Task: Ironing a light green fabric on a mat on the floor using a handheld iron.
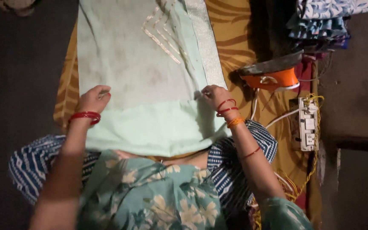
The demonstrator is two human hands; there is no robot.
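Head view: left hand (93,99) has its grip pinched on the left edge of the pale green cloth (145,76), fingers curled over the fabric. Right hand (215,96) has its grip clamped on the cloth's right edge, just beside the silver border strip (205,47). Cloth lies flat between both hands on the worktop, near end hanging over toward the person's lap. Gold trim lines (160,38) sit on the upper part of the cloth. Under it, an orange-brown patterned cover (235,38). Red bangles (84,116) on the left wrist; red and orange ones on the right. Iron (271,74), orange body, rests on its side right of the cloth, apart from it. White power strip (308,123) further right, cords running to it. Folded printed fabrics (324,19) stacked at top right.
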